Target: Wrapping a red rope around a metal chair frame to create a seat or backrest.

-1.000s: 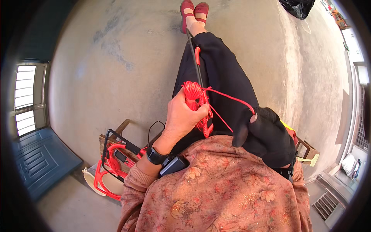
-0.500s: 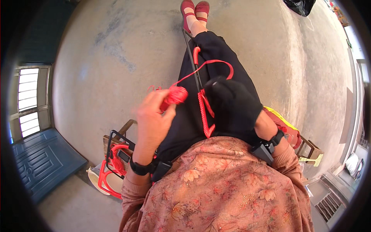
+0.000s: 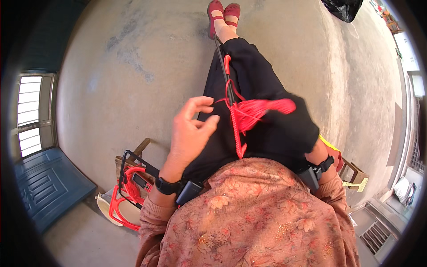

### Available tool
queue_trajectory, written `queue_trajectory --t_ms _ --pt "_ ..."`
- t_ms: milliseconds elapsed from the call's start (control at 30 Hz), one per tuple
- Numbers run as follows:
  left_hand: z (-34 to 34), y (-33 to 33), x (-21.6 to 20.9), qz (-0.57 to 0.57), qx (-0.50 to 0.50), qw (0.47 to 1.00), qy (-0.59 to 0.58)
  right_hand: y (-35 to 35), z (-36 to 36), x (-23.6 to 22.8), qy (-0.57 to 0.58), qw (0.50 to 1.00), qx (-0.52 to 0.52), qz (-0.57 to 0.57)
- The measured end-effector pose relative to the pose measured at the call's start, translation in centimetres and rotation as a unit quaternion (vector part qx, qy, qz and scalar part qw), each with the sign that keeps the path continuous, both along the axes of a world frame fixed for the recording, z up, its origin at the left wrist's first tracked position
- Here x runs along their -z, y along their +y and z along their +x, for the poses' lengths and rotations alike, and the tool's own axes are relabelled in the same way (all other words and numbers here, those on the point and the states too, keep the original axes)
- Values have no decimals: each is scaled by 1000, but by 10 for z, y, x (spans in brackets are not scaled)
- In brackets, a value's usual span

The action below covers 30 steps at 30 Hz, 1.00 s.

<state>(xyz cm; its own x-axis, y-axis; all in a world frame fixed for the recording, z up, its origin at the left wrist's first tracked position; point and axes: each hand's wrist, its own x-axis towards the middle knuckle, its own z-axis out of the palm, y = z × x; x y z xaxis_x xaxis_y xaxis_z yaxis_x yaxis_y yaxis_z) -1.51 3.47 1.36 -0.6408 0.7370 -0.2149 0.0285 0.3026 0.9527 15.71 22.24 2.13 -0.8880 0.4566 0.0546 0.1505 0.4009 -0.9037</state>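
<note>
A narrow black frame (image 3: 220, 57) lies lengthwise over my lap, its lower part tightly wrapped in red cord (image 3: 235, 132). Another red wrapped stretch shows farther up the frame. My left hand (image 3: 191, 129) is bare and empty, thumb and fingers apart, just left of the frame. My right hand (image 3: 299, 124), in a black glove, grips a loose bundle of red cord (image 3: 258, 112) on the frame's right side. A strand loops around the frame near the top of the wrapping. The glove's fingers are partly hidden by the cord and blurred.
By my left elbow are a black frame (image 3: 124, 164), red-wrapped pieces (image 3: 116, 209) and a small phone-like device (image 3: 141, 181) near a wooden stool. A wooden piece (image 3: 353, 175) stands at my right. A blue door panel (image 3: 53, 187) is at far left, a black bag (image 3: 344, 10) at far right.
The red cord bundle has passed from my left hand to my gloved right hand, crossing the frame. My left hand has opened; the right has moved rightward.
</note>
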Motion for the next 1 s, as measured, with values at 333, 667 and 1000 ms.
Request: queue_trajectory --t_ms 333,667,1000 --pt "0 16 34 116 132 891 -419 86 107 -23 211 904 365 -70" --pt "20 31 31 177 278 839 -433 43 144 11 312 783 111 -526" --pt "70 107 -32 134 350 855 -358 -33 81 -72 27 915 327 -234"
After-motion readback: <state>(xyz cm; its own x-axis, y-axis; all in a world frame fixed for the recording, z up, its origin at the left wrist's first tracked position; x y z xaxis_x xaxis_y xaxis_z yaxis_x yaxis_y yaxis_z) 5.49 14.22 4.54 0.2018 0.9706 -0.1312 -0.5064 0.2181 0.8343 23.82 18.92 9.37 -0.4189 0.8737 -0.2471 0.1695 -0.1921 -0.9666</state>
